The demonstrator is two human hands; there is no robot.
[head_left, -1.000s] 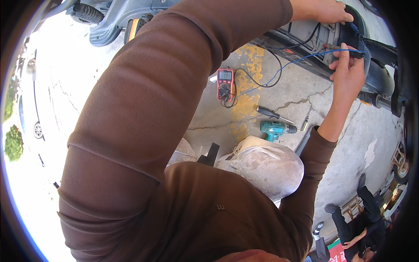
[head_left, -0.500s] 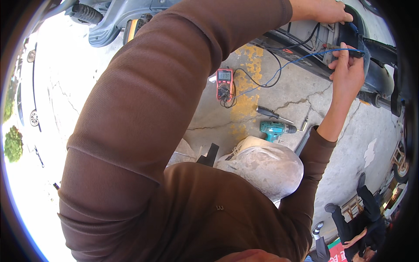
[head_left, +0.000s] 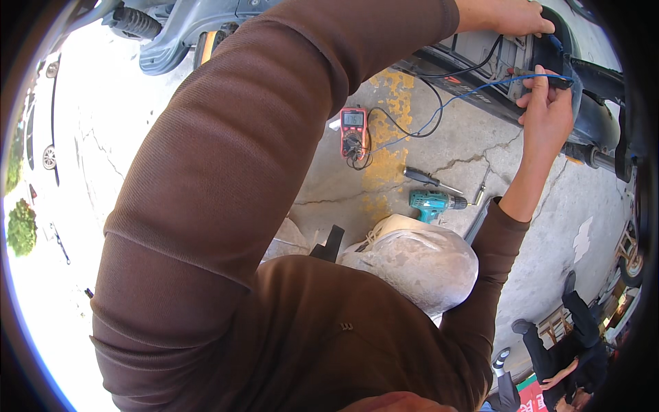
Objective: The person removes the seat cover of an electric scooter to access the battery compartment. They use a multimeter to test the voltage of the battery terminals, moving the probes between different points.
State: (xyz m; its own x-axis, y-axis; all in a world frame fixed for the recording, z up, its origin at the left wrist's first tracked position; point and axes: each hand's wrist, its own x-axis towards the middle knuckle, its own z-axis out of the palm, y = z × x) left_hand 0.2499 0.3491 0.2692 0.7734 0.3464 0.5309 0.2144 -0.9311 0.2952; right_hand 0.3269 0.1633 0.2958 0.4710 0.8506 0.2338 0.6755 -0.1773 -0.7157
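Observation:
At the upper right, my right hand [head_left: 547, 103] is closed around a dark-handled test probe [head_left: 561, 83], holding it against the open body of a vehicle [head_left: 473, 86] that looks like a scooter. A blue lead [head_left: 473, 90] runs from the probe down to a red multimeter [head_left: 353, 130] lying on the concrete. My left hand [head_left: 511, 17] reaches across to the vehicle's dark rim. Its fingertips press together on something I cannot make out. A black cable [head_left: 463, 72] loops beside the vehicle's open compartment, below my left hand.
On the ground lie a screwdriver [head_left: 429, 180] and a teal cordless drill [head_left: 431, 203], near my knee [head_left: 419, 264]. Another vehicle part with a coil spring [head_left: 136, 22] stands upper left. A person in dark clothes [head_left: 566, 357] is at the lower right.
The multimeter's display reading has changed. A car in the left background has shifted upward in the picture. Both my hands stay nearly where they were.

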